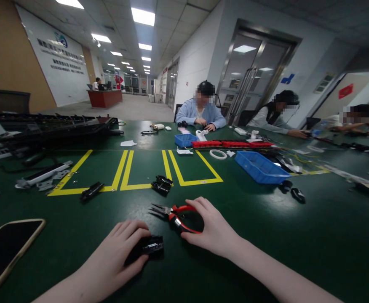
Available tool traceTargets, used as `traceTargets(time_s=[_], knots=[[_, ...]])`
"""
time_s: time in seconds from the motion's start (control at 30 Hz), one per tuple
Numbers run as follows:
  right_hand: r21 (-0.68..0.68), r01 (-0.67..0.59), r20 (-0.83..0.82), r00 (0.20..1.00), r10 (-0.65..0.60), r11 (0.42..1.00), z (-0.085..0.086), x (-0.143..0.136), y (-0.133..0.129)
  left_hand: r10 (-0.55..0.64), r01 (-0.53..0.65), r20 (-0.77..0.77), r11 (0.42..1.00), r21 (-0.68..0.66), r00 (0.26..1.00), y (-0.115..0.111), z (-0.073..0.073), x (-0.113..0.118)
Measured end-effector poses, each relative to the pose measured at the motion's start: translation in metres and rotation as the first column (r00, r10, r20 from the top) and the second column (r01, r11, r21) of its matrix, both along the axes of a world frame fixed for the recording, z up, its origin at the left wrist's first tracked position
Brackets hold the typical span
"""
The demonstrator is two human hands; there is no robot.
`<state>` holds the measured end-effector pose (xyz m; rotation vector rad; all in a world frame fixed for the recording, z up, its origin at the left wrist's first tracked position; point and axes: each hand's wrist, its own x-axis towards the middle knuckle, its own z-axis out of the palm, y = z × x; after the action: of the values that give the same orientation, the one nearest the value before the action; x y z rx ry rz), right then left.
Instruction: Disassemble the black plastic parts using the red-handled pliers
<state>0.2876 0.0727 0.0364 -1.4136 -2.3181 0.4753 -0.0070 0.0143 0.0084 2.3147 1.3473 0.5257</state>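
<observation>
My left hand (126, 248) is closed around a small black plastic part (154, 245), its fingers on top and the thumb at the near side. To the right, my right hand (208, 227) holds red-handled needle-nose pliers (178, 219) by their spread handles. The jaws are parted and point left, a little above and beyond the black part, not touching it. Beyond them lie more black parts (161, 185) near the yellow tape, and another black part (92, 192) sits farther left.
A phone (9, 252) lies at the left on the green table (266, 235). Farther off are a blue bin (260, 167), a smaller blue bin (185, 140), red strips (231, 144) and a white ring (218, 154). Several people sit along the far side.
</observation>
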Motion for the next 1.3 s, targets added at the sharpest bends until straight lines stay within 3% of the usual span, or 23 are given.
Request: traceTargets(time_s=[0.37, 0.63, 0.77, 0.87, 1.0, 1.13, 1.2, 1.3], knots=[[0.276, -0.122, -0.176, 0.969, 0.175, 0.953, -0.004, 0.002, 0.004, -0.024, 0.025, 0.026, 0.999, -0.039, 0.999, 0.001, 0.008, 0.003], [0.509, -0.119, -0.241, 0.931, 0.274, 0.853, -0.003, 0.003, 0.001, 0.030, -0.029, 0.023, 0.998, -0.047, 0.999, -0.001, 0.009, 0.003], [0.596, -0.136, -0.256, 0.902, 0.348, 0.792, 0.000, 0.003, -0.005, 0.053, -0.042, 0.181, 0.997, -0.067, 0.982, -0.002, 0.008, -0.001], [0.636, -0.166, -0.273, 0.865, 0.421, 0.753, 0.004, 0.003, -0.011, 0.053, -0.046, 0.311, 0.998, -0.032, 0.949, 0.004, 0.027, -0.001], [0.632, -0.218, -0.300, 0.816, 0.495, 0.743, 0.011, 0.001, -0.023, -0.023, -0.035, 0.308, 0.983, 0.180, 0.951, 0.021, 0.082, 0.006], [0.625, -0.256, -0.296, 0.797, 0.527, 0.738, 0.013, -0.001, -0.032, -0.147, 0.151, 0.194, 0.988, -0.008, 0.970, 0.035, 0.127, 0.016], [0.630, -0.262, -0.286, 0.797, 0.532, 0.731, 0.012, 0.000, -0.033, -0.173, 0.204, 0.194, 0.967, -0.151, 0.966, 0.039, 0.135, 0.022], [0.629, -0.284, -0.262, 0.799, 0.542, 0.724, 0.010, 0.001, -0.033, -0.247, 0.322, 0.236, 0.872, -0.369, 0.940, 0.043, 0.135, 0.032]])
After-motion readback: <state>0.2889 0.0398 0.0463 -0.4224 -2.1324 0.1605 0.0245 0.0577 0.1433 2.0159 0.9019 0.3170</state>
